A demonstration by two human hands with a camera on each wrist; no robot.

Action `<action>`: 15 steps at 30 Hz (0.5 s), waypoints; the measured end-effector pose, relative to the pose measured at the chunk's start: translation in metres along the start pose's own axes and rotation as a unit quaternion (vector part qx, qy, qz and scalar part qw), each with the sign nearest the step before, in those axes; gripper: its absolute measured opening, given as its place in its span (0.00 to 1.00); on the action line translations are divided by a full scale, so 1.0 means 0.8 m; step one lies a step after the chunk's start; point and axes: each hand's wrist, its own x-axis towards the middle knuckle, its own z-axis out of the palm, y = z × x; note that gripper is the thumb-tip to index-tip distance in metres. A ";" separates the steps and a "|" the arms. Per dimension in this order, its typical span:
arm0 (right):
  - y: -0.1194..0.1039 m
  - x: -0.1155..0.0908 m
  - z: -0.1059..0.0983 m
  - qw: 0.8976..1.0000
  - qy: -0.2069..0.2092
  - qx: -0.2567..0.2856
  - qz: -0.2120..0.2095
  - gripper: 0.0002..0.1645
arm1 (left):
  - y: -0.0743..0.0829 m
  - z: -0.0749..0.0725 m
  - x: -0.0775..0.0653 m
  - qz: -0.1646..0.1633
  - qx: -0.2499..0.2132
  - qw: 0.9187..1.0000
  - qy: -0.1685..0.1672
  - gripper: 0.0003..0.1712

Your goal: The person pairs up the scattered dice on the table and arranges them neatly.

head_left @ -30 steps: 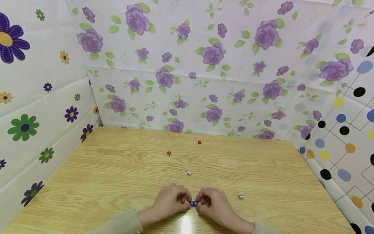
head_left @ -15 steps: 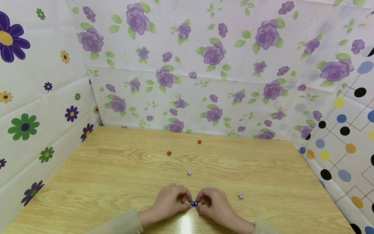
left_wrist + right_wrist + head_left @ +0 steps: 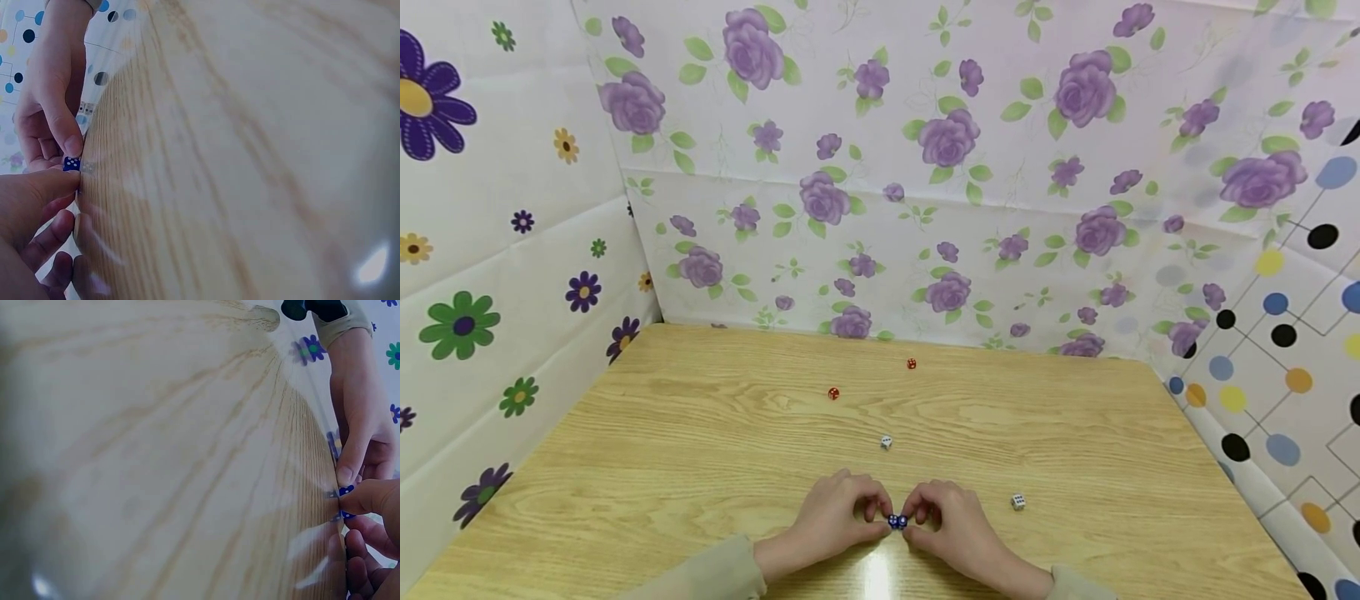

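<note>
Side by side on the wooden table near its front, two blue dice with white pips, a left one (image 3: 892,522) and a right one (image 3: 903,522), sit close together in the head view. My left hand (image 3: 838,510) pinches the left die between thumb and forefinger. From the other side, my right hand (image 3: 953,522) pinches the right die in the same way. The left wrist view shows one blue die (image 3: 72,164) between the facing thumbs. In the right wrist view, my right thumb partly covers the blue dice (image 3: 347,490).
A white die (image 3: 886,442) lies beyond the hands, and another white die (image 3: 1018,502) is to the right. Farther back are a red die (image 3: 833,393) and a second red die (image 3: 912,363). Patterned cloths (image 3: 880,208) border the wooden table (image 3: 700,433).
</note>
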 end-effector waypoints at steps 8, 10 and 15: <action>-0.001 0.000 0.000 1.000 0.000 0.001 0.001 0.08 | 0.002 -0.001 0.000 0.000 0.002 1.000 0.001 0.09; -0.001 0.000 0.000 1.000 -0.001 0.002 0.002 0.08 | 0.002 -0.002 0.000 0.000 0.001 1.000 0.001 0.09; -0.001 0.000 0.000 1.000 0.001 0.003 0.001 0.08 | 0.002 -0.002 0.000 0.000 0.000 1.000 0.000 0.09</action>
